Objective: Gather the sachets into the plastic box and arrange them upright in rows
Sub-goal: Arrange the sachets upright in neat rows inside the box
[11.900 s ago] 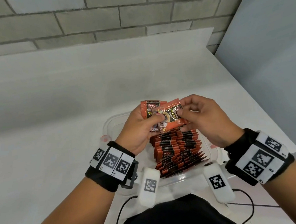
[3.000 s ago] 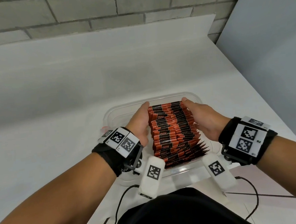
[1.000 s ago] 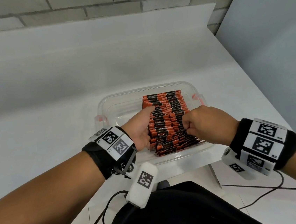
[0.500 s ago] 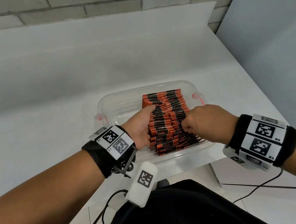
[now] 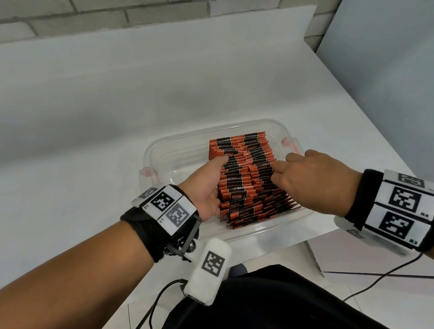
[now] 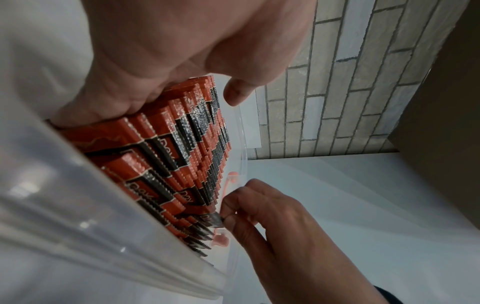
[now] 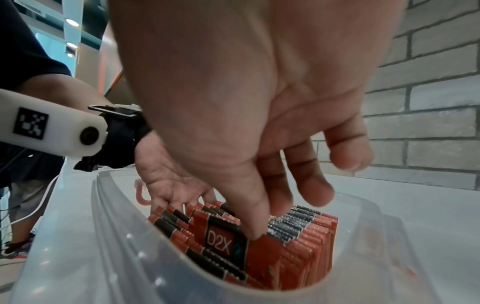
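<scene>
Upright sachets (image 5: 246,177) in the plastic box (image 5: 172,153) on a white table (image 5: 98,117) are braced by the flat left hand (image 5: 204,184); one is pinched by the right hand (image 5: 308,173).

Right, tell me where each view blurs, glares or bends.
Head view: sharp and evenly lit, wide-angle bending of the brick wall. Left wrist view: plastic box wall blurred close up with glare spots, left hand soft. Right wrist view: right hand fills the frame, sachets fairly sharp, box rim blurred.
</scene>
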Demonstrator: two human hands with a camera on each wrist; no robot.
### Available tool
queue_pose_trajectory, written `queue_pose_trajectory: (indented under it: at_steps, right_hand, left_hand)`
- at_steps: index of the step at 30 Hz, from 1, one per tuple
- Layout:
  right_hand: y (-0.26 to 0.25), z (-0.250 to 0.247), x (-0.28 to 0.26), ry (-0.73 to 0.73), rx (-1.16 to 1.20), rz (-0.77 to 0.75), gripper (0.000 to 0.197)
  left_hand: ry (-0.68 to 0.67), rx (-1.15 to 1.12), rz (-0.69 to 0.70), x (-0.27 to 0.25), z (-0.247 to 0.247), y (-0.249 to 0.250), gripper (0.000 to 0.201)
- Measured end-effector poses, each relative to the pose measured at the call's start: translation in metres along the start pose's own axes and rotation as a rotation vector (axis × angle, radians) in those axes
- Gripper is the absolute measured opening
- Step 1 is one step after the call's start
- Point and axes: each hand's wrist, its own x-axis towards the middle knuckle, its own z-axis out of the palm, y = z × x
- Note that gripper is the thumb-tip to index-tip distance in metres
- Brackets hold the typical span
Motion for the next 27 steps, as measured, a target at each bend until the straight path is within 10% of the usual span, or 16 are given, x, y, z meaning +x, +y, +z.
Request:
queue_pose_trajectory:
  at_steps: [27]
  right_hand:
    - [0.001,0.014,0.017,0.077,0.292,0.057,0.016]
  left_hand:
    - [-0.001,-0.015,0.000,-0.001,0.000,0.001,0.033]
